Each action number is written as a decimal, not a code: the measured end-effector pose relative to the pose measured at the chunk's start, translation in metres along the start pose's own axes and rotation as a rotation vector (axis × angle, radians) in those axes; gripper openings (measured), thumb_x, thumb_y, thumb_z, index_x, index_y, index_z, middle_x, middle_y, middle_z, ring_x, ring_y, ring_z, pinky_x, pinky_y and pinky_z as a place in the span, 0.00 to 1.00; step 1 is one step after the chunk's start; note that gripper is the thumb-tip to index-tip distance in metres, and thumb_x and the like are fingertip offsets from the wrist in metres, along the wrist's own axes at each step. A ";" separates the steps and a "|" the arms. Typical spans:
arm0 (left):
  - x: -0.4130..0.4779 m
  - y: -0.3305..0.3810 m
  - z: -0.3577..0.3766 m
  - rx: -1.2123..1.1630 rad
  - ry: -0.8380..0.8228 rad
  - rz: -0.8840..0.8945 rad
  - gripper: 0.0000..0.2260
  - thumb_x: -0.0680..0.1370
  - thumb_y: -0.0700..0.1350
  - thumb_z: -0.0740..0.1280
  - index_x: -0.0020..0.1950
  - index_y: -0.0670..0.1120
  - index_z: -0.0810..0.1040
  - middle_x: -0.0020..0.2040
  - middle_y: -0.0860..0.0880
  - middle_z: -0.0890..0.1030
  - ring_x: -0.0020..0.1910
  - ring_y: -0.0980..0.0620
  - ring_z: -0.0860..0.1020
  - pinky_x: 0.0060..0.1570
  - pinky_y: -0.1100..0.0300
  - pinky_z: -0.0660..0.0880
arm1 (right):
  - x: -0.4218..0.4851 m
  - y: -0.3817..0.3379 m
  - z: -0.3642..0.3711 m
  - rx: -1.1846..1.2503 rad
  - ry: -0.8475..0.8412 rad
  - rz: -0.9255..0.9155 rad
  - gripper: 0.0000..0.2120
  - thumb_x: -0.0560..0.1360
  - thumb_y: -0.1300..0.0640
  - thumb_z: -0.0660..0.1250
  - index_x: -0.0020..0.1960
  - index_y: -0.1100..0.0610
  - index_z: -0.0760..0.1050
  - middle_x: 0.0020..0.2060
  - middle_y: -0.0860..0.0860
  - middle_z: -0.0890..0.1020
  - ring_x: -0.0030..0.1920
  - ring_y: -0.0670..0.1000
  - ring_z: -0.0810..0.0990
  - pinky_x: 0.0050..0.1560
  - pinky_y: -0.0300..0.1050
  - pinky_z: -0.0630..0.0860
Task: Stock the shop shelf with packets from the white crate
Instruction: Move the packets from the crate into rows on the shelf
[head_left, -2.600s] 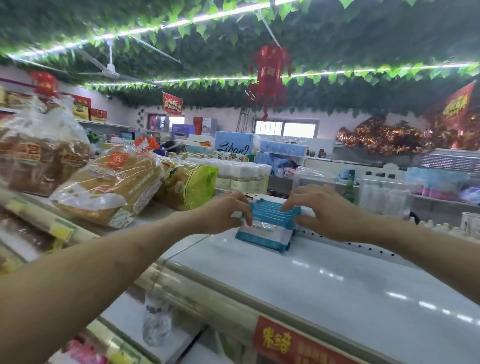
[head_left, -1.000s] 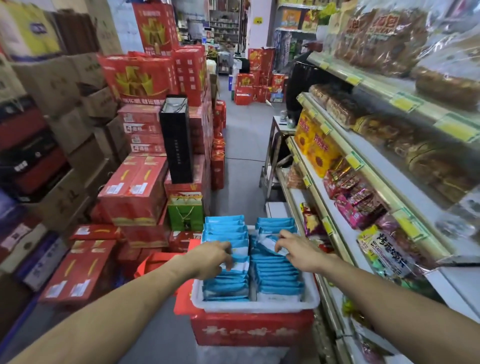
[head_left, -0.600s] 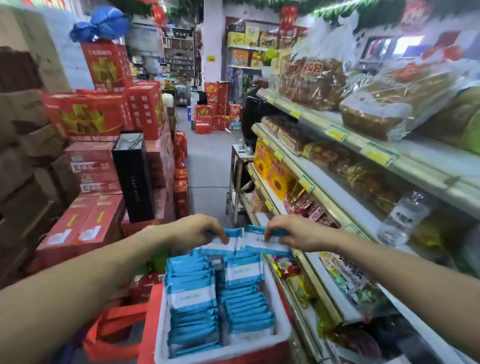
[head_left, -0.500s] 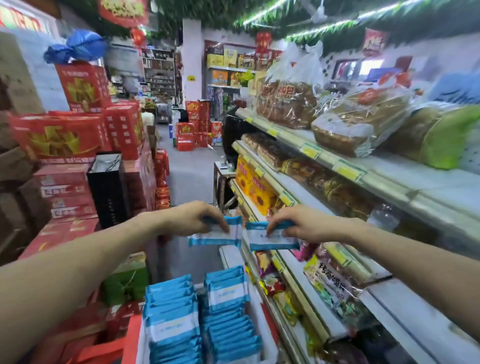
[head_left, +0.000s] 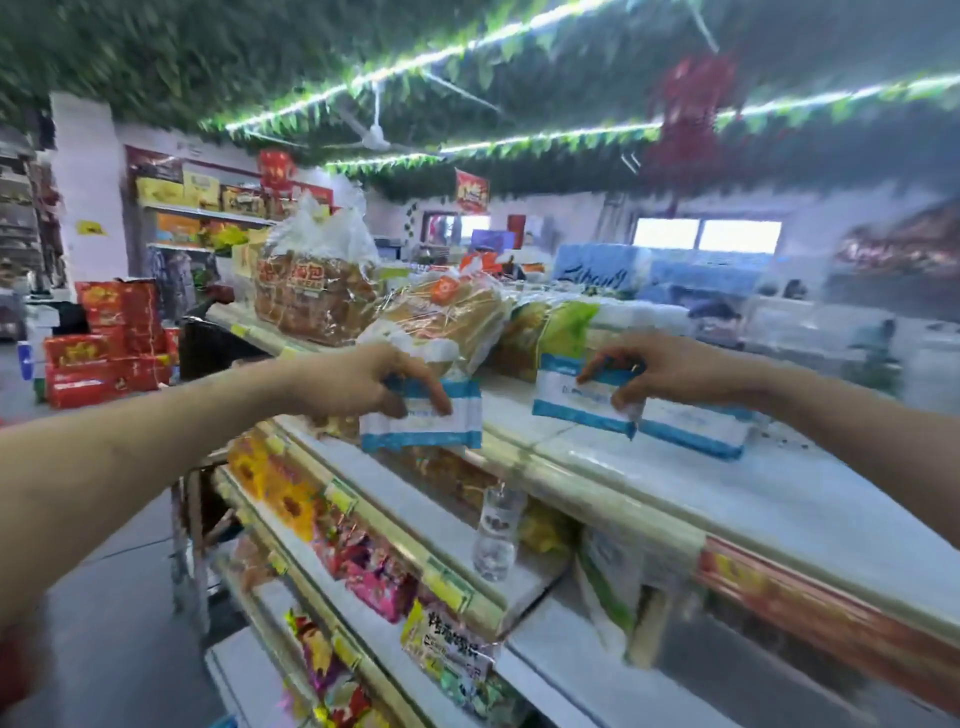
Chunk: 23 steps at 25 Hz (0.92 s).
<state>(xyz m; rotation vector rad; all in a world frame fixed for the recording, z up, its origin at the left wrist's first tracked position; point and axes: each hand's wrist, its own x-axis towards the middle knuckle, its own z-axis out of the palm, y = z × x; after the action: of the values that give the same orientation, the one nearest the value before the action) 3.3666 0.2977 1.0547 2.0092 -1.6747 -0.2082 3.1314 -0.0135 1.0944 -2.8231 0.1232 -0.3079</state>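
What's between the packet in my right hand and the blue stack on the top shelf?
Nothing visible. The packet in the right hand hangs just beside the stack, over bare top shelf.

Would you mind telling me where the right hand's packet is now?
Right of centre in the head view: the right hand pinches the packet over the top shelf, just left of the stacked packets.
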 end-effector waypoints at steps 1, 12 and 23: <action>0.014 0.007 0.000 0.002 -0.010 0.035 0.22 0.80 0.33 0.67 0.57 0.60 0.85 0.58 0.54 0.81 0.51 0.54 0.81 0.45 0.64 0.78 | -0.011 0.020 -0.008 -0.047 0.007 0.041 0.23 0.72 0.67 0.76 0.57 0.41 0.83 0.53 0.39 0.84 0.51 0.35 0.80 0.51 0.30 0.74; 0.079 0.033 0.010 0.027 -0.072 0.082 0.24 0.81 0.35 0.67 0.56 0.67 0.84 0.57 0.70 0.80 0.53 0.67 0.78 0.54 0.64 0.75 | -0.043 0.114 -0.001 -0.333 0.032 0.352 0.27 0.75 0.64 0.68 0.69 0.42 0.73 0.64 0.48 0.73 0.58 0.52 0.77 0.58 0.46 0.78; 0.129 0.064 0.029 -0.022 -0.122 0.119 0.21 0.82 0.37 0.66 0.58 0.65 0.84 0.62 0.61 0.77 0.56 0.57 0.78 0.54 0.60 0.79 | -0.054 0.119 -0.001 -0.673 -0.021 0.245 0.35 0.74 0.38 0.72 0.78 0.39 0.64 0.75 0.45 0.64 0.72 0.52 0.62 0.72 0.54 0.63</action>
<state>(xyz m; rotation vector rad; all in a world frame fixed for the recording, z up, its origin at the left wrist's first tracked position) 3.3274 0.1601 1.0862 1.9078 -1.8526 -0.3105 3.0721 -0.1211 1.0489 -3.4121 0.6779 -0.2055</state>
